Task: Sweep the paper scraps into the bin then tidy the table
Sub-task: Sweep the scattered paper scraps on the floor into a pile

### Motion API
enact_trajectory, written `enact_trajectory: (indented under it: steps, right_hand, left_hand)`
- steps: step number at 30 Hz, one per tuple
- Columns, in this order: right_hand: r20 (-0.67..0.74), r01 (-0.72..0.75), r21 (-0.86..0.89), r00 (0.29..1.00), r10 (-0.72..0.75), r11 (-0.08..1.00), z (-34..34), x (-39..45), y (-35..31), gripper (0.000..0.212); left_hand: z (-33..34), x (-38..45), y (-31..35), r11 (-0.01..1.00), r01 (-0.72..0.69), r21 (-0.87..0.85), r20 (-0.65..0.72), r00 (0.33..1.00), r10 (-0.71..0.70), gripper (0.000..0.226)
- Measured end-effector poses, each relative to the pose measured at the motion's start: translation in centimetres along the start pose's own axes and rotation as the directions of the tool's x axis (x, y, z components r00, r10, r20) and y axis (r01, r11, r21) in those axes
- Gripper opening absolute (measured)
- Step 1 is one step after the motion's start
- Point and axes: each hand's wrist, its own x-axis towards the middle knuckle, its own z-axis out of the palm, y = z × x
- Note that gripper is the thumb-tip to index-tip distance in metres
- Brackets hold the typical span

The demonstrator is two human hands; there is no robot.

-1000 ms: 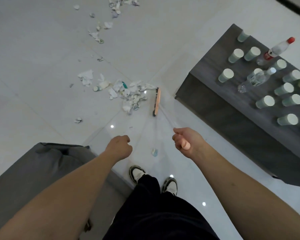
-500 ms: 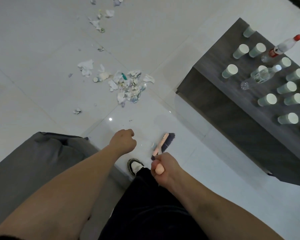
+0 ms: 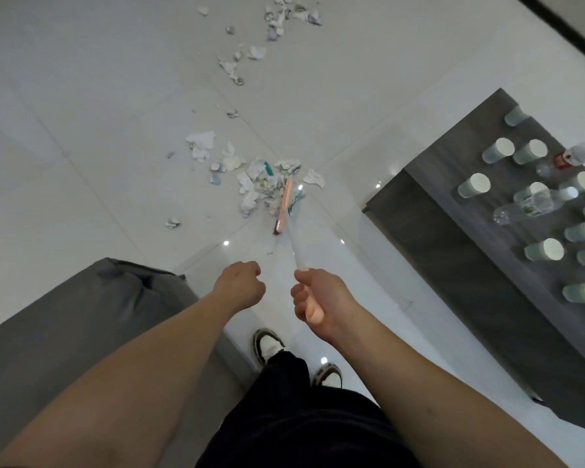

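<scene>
I see the right hand (image 3: 321, 298) with its fingers wrapped around the pink end of the broom handle (image 3: 293, 246), which is blurred along its length and runs toward 12 o'clock to the broom head (image 3: 283, 206) on the floor. The head sits against the 3 o'clock edge of the main heap of paper scraps (image 3: 260, 184), touching it. More scraps trail off toward 12 o'clock, with a far cluster (image 3: 289, 13) at the top edge and one stray scrap (image 3: 173, 223) at 9 o'clock of the heap. The left hand (image 3: 242, 283) is clenched in a fist and holds nothing, just beside the right hand. At 3 o'clock stands the dark counter (image 3: 470, 251), carrying many paper cups (image 3: 473, 185) and two plastic bottles (image 3: 534, 202), both lying on their sides. A grey sofa (image 3: 81, 319) fills 8 o'clock
</scene>
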Motion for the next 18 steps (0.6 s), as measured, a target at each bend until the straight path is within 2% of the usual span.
enact_trajectory:
  steps: [4, 8, 13, 15, 18]
  right_hand:
    - [-0.03, -0.012, -0.234, 1.0, 0.006, 0.972, -0.3, 0.3, -1.0, 0.006]
    - [0.031, -0.11, -0.416, 0.99, 0.135, 0.903, -0.3, 1.2, -2.6, 0.012]
    - [0.017, -0.221, -0.574, 0.96, 0.281, 0.788, 1.0, 3.8, -5.9, 0.013]
    - [-0.016, -0.222, -0.63, 0.962, 0.274, 0.744, 1.2, 4.8, -7.9, 0.01]
    - [-0.049, -0.132, -0.741, 0.988, 0.143, 0.658, 1.5, 6.5, -11.6, 0.008]
  left_hand:
    - [-2.5, 0.7, -1.0, 0.999, 0.028, -0.03, -0.051, 0.998, -0.029, 0.045]
    - [-4.2, 0.9, -1.6, 0.997, 0.049, -0.063, -0.097, 0.994, -0.055, 0.043]
    - [-5.9, 1.2, -2.5, 0.984, 0.112, -0.141, -0.142, 0.981, -0.132, 0.042]
    - [-6.5, 1.4, -2.8, 0.974, 0.142, -0.174, -0.163, 0.972, -0.171, 0.042]
    - [-7.2, 2.0, -2.5, 0.963, 0.166, -0.214, -0.185, 0.961, -0.207, 0.038]
